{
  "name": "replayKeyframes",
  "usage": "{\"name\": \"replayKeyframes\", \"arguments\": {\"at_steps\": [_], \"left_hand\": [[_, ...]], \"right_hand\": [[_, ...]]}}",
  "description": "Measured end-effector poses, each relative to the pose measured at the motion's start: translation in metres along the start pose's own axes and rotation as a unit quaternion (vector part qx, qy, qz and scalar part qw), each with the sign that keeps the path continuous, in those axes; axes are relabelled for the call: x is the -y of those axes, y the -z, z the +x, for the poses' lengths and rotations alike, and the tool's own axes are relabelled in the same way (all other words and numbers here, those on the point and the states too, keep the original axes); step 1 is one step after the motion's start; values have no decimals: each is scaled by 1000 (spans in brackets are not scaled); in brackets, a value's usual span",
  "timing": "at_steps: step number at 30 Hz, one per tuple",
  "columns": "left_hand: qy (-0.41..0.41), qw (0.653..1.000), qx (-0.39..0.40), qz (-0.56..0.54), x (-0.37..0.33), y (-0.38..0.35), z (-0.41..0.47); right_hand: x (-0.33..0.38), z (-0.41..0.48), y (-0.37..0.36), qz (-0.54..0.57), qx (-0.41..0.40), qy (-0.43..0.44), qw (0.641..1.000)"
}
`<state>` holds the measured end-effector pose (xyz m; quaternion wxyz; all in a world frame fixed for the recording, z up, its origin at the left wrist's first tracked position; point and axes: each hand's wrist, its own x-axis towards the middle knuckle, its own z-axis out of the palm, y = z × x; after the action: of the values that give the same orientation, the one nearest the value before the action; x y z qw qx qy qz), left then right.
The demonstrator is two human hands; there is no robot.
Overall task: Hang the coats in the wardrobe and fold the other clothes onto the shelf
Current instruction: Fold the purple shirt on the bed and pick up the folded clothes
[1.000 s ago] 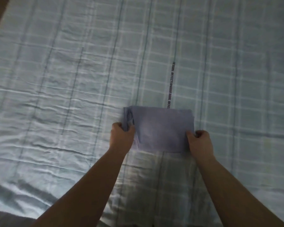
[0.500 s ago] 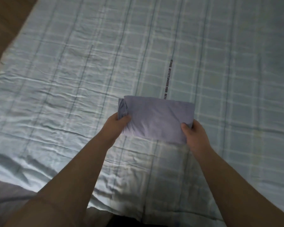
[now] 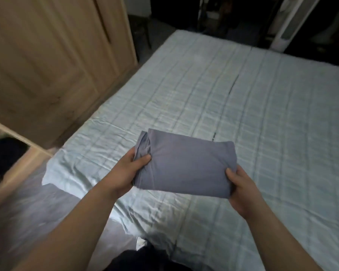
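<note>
the folded grey-blue garment [image 3: 186, 165], flat on the bed [image 3: 272, 98] a second ago, is now lifted clear of it. our left hand [image 3: 125, 173] and right hand [image 3: 241, 184] each grip one end. the wooden wardrobe [image 3: 47, 55] has entered view at left. we judge folding done, shelving next.

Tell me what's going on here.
A person holds a folded garment in both hands over the bed. The left hand grips its left end and the right hand grips its right end. The garment is folded but not yet put away. A wooden wardrobe stands to the left of the bed.
</note>
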<state>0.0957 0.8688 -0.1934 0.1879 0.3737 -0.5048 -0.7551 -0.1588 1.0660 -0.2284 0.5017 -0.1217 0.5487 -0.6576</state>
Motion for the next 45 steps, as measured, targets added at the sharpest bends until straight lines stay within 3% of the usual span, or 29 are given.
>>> {"name": "replayKeyframes", "arguments": {"at_steps": [6,11,20,27,32,39,45], "left_hand": [[-109,984,-124,-73,-59,63,-84],[-155,951,-228,-141,-75,150,-160],[-227,867,-412,-163,-77,368,-344],[-275,791,-516,-181,-93,524,-462],[-267,764,-553,-198,-109,604,-481],[-259,733,-595,-203,-137,708,-444],[-250,723,-622,-167,-183,810,-405]], "right_hand": [[47,-7,-125,-30,116,24,992],[39,7,-253,-72,210,12,975],[-82,-27,-557,-129,358,-33,924],[-180,-76,-780,-141,406,-14,903],[-213,-71,-874,-155,413,-14,897],[-246,-11,-983,-175,426,-5,887],[-270,75,-1095,-233,463,34,854]]}}
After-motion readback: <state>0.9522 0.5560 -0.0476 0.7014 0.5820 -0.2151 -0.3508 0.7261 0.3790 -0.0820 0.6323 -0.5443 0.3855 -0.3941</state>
